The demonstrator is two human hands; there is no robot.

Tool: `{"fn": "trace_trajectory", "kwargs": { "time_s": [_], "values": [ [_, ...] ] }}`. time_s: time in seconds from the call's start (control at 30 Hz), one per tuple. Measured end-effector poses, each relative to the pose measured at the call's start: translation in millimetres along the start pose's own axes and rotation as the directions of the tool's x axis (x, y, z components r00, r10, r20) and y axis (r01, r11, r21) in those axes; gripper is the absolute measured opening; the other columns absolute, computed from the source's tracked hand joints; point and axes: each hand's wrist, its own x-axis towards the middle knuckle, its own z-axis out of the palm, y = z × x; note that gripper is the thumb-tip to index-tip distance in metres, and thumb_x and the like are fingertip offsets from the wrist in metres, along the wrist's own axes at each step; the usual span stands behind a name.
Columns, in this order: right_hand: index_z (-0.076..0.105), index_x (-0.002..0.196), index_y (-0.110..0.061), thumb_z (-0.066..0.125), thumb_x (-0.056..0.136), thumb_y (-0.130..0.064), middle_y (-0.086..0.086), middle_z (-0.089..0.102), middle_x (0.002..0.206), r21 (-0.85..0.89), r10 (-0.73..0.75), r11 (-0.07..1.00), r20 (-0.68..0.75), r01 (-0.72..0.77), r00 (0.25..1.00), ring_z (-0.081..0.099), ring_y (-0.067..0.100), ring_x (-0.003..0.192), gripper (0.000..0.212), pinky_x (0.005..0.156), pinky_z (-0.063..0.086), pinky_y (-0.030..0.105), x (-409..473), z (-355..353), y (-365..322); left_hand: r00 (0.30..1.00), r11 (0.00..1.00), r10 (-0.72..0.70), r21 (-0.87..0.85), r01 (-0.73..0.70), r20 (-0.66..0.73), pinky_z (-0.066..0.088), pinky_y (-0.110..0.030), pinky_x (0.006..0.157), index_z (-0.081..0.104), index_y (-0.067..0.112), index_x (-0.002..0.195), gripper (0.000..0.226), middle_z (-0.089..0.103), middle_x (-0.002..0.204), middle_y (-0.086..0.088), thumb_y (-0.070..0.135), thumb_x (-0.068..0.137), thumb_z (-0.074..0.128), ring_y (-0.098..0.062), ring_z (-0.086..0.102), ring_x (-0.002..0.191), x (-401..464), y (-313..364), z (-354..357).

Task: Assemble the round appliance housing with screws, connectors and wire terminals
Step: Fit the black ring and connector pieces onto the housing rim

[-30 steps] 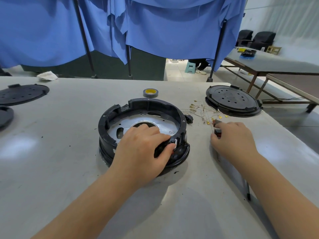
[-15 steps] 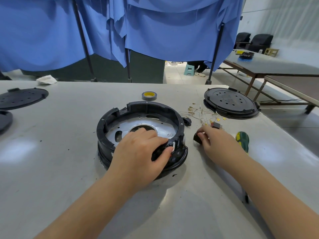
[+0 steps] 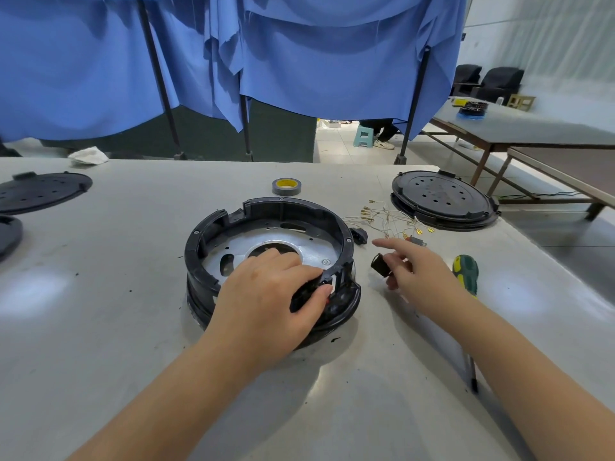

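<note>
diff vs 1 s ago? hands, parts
The right hand left the wire terminals, came toward the housing and now pinches a small black part off the table, index finger extended. Its move uncovered the screwdriver. The left hand keeps its grip on the housing's near rim. Housing, tape roll and lid have not moved.

**The room around my worktop**

I sit at a pale grey worktop (image 3: 100, 327) that shines with soft light patches. At twelve o'clock blue cloth (image 3: 299, 54) hangs from dark poles (image 3: 159, 78). Beneath its hem I see pale floor tiles (image 3: 339, 144) and a small green stool (image 3: 364, 136). At two o'clock stands a second table (image 3: 532, 128), with dark chairs (image 3: 492, 83) behind it near a white wall (image 3: 549, 34).
</note>
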Motion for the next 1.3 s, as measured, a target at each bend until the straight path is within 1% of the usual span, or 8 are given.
{"fn": "trace_trajectory", "kwargs": {
  "time_s": [0.07, 0.13, 0.3, 0.5, 0.6, 0.73, 0.97, 1.3],
  "values": [
    [0.060, 0.121, -0.033, 0.040, 0.102, -0.014, 0.001, 0.060, 0.091, 0.188, 0.018, 0.982, 0.013, -0.020, 1.000, 0.066, 0.004, 0.066, 0.033, 0.072, 0.058, 0.027, -1.3, -1.3, -5.0, 1.000, 1.000, -0.001, 0.000, 0.001, 0.005, 0.046, -0.036, 0.055, 0.077, 0.016, 0.088, 0.036, 0.060, 0.066, 0.005, 0.042, 0.087, 0.050, -0.021, 0.056, 0.064, 0.1, -0.4, -0.6],
    [0.064, 0.113, -0.030, 0.038, 0.103, -0.009, 0.003, 0.057, 0.094, 0.341, -0.004, 0.940, 0.007, 0.002, 1.000, 0.069, 0.011, 0.067, 0.035, 0.080, 0.059, 0.036, -3.6, -3.0, -12.6, 1.000, 1.000, -0.006, 0.002, 0.006, 0.008, 0.047, -0.037, 0.055, 0.077, 0.017, 0.088, 0.038, 0.060, 0.067, 0.005, 0.043, 0.087, 0.050, -0.022, 0.057, 0.065, 0.4, -0.9, -1.2],
    [0.071, 0.097, -0.020, 0.042, 0.101, -0.004, 0.007, 0.057, 0.087, 0.578, -0.112, 0.809, -0.026, 0.106, 0.993, 0.064, 0.012, 0.063, 0.033, 0.070, 0.059, 0.030, -14.1, -6.7, -29.7, 1.000, 1.000, -0.024, 0.008, 0.024, 0.004, 0.048, -0.039, 0.056, 0.076, 0.019, 0.086, 0.037, 0.061, 0.068, 0.006, 0.043, 0.087, 0.049, -0.021, 0.057, 0.066, 0.0, -1.5, -1.7],
    [0.070, 0.096, -0.016, 0.056, 0.094, -0.002, 0.006, 0.072, 0.084, 0.523, -0.252, 0.829, 0.029, 0.200, 0.967, 0.068, 0.014, 0.072, 0.021, 0.071, 0.057, 0.026, -27.4, 0.1, -42.3, 0.999, 0.999, -0.040, 0.012, 0.040, -0.007, 0.047, -0.038, 0.056, 0.076, 0.020, 0.086, 0.036, 0.060, 0.068, 0.007, 0.044, 0.086, 0.050, -0.019, 0.056, 0.066, 0.2, -3.7, -0.9],
    [0.071, 0.094, -0.014, 0.062, 0.089, 0.000, 0.005, 0.073, 0.085, 0.488, -0.271, 0.843, 0.021, 0.227, 0.962, 0.070, 0.019, 0.080, 0.017, 0.078, 0.058, 0.030, -30.2, 1.2, -43.7, 0.999, 0.999, -0.049, 0.011, 0.050, -0.016, 0.048, -0.038, 0.057, 0.076, 0.020, 0.086, 0.035, 0.060, 0.068, 0.008, 0.044, 0.085, 0.051, -0.019, 0.056, 0.067, 0.6, -6.8, -1.9],
    [0.072, 0.087, -0.017, 0.069, 0.083, 0.002, -0.002, 0.073, 0.081, 0.433, -0.304, 0.856, -0.018, 0.282, 0.952, 0.070, 0.011, 0.075, 0.019, 0.075, 0.056, 0.019, -32.3, 4.2, -44.3, 0.999, 0.998, -0.053, 0.019, 0.053, -0.014, 0.049, -0.038, 0.057, 0.077, 0.020, 0.087, 0.035, 0.062, 0.069, 0.008, 0.044, 0.084, 0.051, -0.018, 0.057, 0.068, 1.1, -8.7, -2.3],
    [0.070, 0.081, -0.014, 0.073, 0.080, -0.001, -0.011, 0.072, 0.077, 0.411, -0.301, 0.868, -0.011, 0.279, 0.954, 0.070, 0.007, 0.070, 0.013, 0.069, 0.053, 0.015, -32.7, 7.3, -40.8, 0.999, 0.999, -0.048, 0.023, 0.048, -0.009, 0.049, -0.038, 0.058, 0.077, 0.020, 0.087, 0.036, 0.062, 0.070, 0.007, 0.045, 0.085, 0.051, -0.018, 0.057, 0.069, 1.2, -9.6, -2.9],
    [0.070, 0.079, -0.009, 0.075, 0.078, 0.001, 0.001, 0.065, 0.080, 0.275, -0.476, 0.837, -0.062, 0.473, 0.877, 0.067, 0.012, 0.075, 0.011, 0.071, 0.057, 0.021, -34.8, 13.1, -42.5, 0.999, 0.999, -0.048, 0.020, 0.049, -0.006, 0.049, -0.038, 0.059, 0.076, 0.019, 0.087, 0.034, 0.061, 0.069, 0.008, 0.043, 0.085, 0.053, -0.017, 0.056, 0.069, 1.3, -10.9, -2.9]
  ]
}}
